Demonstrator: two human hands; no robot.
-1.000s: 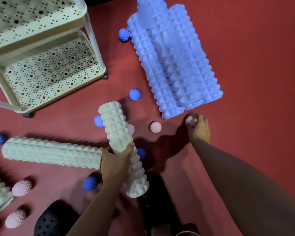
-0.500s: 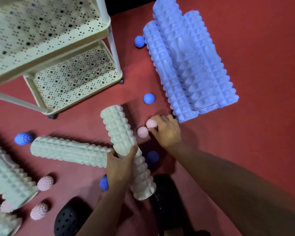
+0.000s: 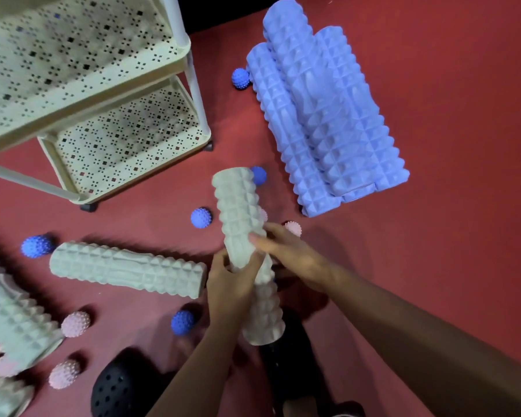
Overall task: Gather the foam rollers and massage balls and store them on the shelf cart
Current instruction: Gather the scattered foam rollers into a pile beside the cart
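**Two hands on a pale foam roller above a red floor**

Seen from above, a person's left hand (image 3: pixel 229 284) wraps its fingers and thumb around the middle of a pale grey-green foam roller (image 3: pixel 241 224), which is tilted with its far end pointing up the frame. The right hand (image 3: pixel 286 248) reaches in from the right and lies against the same roller just above the left hand; it is blurred, so whether its fingers grip the roller or hold something small cannot be told.

On the red floor (image 3: pixel 448 266), a second pale roller (image 3: pixel 127 267) lies sideways to the left of the hands. More pale rollers (image 3: pixel 12 320) sit at the near left edge. A stack of lilac rollers (image 3: pixel 322 106) lies far right.

Spiky massage balls are scattered about: blue balls (image 3: pixel 201 217) near the held roller and others further left and far, a pink ball (image 3: pixel 294 228) just beyond the right hand, and pink balls (image 3: pixel 76 324) near left.

The cream perforated shelf cart (image 3: pixel 175 67) stands far left, with two tiers showing. A black perforated shoe (image 3: pixel 121 386) shows at the near edge.
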